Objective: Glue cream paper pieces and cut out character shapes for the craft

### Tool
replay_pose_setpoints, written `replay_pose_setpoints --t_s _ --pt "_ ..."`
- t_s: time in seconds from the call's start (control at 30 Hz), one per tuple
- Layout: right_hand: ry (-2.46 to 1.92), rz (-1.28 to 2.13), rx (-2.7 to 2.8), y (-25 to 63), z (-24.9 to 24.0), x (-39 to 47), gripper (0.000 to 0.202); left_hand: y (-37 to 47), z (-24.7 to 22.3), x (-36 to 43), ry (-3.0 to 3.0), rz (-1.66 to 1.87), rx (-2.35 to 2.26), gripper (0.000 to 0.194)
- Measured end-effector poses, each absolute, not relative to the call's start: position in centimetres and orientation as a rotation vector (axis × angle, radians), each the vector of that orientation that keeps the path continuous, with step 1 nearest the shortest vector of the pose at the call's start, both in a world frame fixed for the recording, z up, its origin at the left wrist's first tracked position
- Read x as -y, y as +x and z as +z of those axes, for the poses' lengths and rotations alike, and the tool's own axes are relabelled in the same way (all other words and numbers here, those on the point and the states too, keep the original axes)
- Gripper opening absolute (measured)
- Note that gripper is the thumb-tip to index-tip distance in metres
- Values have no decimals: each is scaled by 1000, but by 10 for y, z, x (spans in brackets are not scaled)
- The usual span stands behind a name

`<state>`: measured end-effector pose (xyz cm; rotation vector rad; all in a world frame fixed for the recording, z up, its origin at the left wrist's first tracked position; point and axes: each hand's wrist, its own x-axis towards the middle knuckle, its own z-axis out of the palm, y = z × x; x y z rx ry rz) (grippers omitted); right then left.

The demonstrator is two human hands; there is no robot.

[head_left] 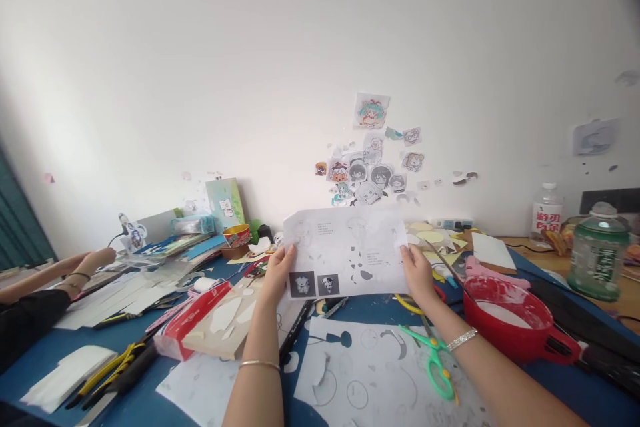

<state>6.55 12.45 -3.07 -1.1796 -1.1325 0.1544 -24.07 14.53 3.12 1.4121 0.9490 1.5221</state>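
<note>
A white printed sheet [350,240] with faint drawings, small text and two dark picture squares is held up above the table. My left hand [279,273] grips its left edge, and my right hand [417,272] grips its right edge. Beneath it, another sheet with drawn and cut shapes [375,380] lies on the blue table surface. Green scissors [436,357] rest on that lower sheet, near my right forearm. A cream board with paper scraps [225,320] is left of my left forearm.
A red bowl [505,320] stands at right, near a green-labelled bottle [599,253]. Yellow-black cutters [107,370] and a white paper stack [70,373] lie at front left. Another person's hands [95,261] are at far left. Cut-outs [371,111] cling to the wall.
</note>
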Motion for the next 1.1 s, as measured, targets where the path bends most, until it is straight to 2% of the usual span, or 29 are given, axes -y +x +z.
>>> replay_pose_setpoints --t_s 0.67,1.1 --pt "-1253 147 1121 66 -41 -127 47 -239 21 -159 1456 1626 -1030 44" --pt "-1252 152 1125 65 -39 -124 43 -238 27 -153 1432 1585 -1026 45"
